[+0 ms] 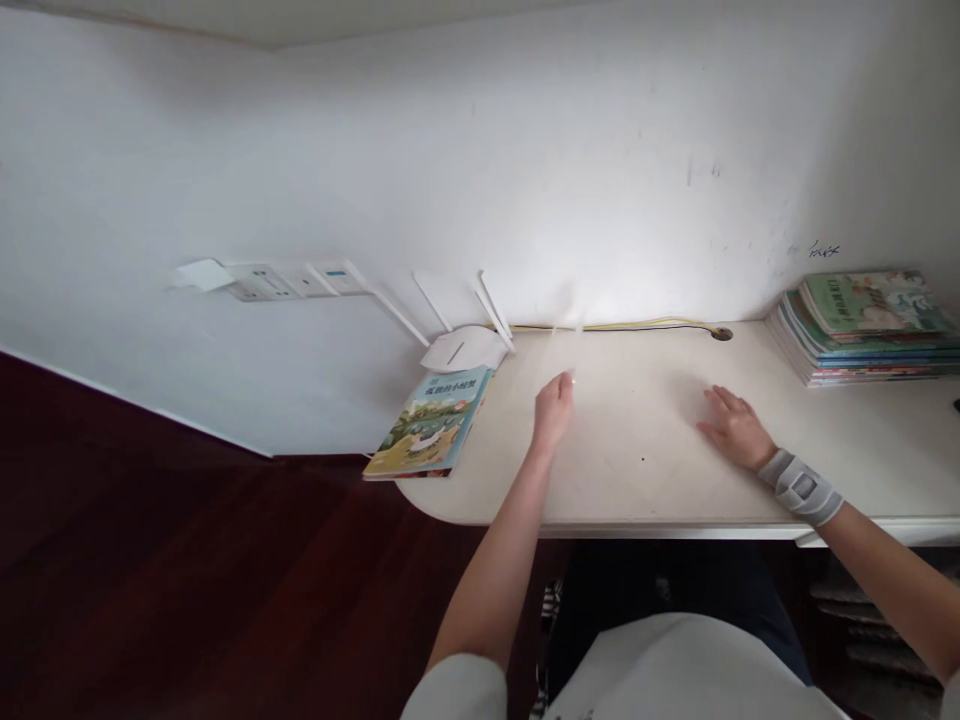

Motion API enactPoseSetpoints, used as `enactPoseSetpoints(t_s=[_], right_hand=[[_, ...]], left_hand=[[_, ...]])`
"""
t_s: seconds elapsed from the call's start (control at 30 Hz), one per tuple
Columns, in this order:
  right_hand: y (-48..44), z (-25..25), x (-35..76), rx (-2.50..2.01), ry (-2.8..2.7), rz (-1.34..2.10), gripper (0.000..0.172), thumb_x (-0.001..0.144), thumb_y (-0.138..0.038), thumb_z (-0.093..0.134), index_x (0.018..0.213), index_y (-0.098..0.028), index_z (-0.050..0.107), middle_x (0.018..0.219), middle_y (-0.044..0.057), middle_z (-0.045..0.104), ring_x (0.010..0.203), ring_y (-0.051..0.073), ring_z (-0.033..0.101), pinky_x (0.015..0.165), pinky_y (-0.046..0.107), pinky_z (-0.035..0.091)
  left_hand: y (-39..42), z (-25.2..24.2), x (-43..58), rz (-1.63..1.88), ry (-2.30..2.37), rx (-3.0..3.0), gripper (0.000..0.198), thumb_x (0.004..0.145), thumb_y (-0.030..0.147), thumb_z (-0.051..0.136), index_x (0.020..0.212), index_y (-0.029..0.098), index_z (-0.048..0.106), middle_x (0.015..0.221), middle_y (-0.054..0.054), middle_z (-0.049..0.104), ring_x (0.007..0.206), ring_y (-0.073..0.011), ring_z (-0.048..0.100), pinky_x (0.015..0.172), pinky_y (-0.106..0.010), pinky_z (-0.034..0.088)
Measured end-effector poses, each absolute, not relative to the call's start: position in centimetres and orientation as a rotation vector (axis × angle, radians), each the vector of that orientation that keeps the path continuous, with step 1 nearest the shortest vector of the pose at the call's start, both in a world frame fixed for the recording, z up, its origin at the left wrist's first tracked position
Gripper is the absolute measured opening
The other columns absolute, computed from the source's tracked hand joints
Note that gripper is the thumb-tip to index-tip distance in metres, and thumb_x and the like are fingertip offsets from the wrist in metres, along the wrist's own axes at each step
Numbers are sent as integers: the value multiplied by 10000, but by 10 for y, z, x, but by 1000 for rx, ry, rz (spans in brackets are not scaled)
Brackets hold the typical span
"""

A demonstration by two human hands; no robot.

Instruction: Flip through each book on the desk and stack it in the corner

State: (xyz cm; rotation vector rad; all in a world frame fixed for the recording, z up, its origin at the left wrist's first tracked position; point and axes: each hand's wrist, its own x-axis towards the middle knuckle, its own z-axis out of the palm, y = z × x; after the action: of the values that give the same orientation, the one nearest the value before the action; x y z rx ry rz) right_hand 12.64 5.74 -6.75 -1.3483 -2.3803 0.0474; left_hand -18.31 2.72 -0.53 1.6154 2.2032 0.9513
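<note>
My left hand (553,408) is closed above the white desk (637,490), right of the router. Something small and pale may show at its fingertips, too blurred to make out. My right hand (736,428), with a grey band on the wrist, lies palm down near the desk surface, its fingers apart and holding nothing. A picture book (431,425) lies at the desk's rounded left end, in front of the white router (466,348). At the back right stands a stack of books (862,330).
Yellow and black cables (645,325) run along the wall to a round hole (721,334) in the desk. Sockets (262,282) are on the wall at the left. The desk's front edge is close to my body.
</note>
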Motion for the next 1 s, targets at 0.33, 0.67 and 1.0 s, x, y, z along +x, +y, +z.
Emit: enactPoseSetpoints(t_s=[0.33, 0.67, 1.0], right_hand=[[0, 0, 64, -1012, -1823, -23, 642, 911, -260, 347, 1477, -236, 47, 1474, 118, 300, 1358, 265, 295, 1050, 518, 342], [-8, -37, 118, -1179, -2502, -442, 373, 840, -92, 473, 1153, -225, 625, 1293, 107, 562, 1263, 272, 435, 1059, 515, 268], [-5, -68, 123, -1162, -2639, -174, 527, 895, -510, 416, 1284, -172, 530, 1393, 155, 450, 1298, 291, 392, 1019, 484, 331]], left_hand=[[-63, 65, -53, 1603, 775, 978, 491, 891, 526, 403, 1215, 186, 544, 1264, -130, 581, 1153, -260, 553, 871, -384, 500], [-82, -45, -122, 1335, 2193, 1700, 369, 871, 342, 486, 1164, 142, 587, 943, -132, 656, 924, -249, 615, 837, -425, 477], [-79, -52, -104, 510, 2069, 2354, 412, 927, 406, 375, 1221, 197, 575, 1296, -106, 565, 1275, -326, 420, 1045, -581, 279]])
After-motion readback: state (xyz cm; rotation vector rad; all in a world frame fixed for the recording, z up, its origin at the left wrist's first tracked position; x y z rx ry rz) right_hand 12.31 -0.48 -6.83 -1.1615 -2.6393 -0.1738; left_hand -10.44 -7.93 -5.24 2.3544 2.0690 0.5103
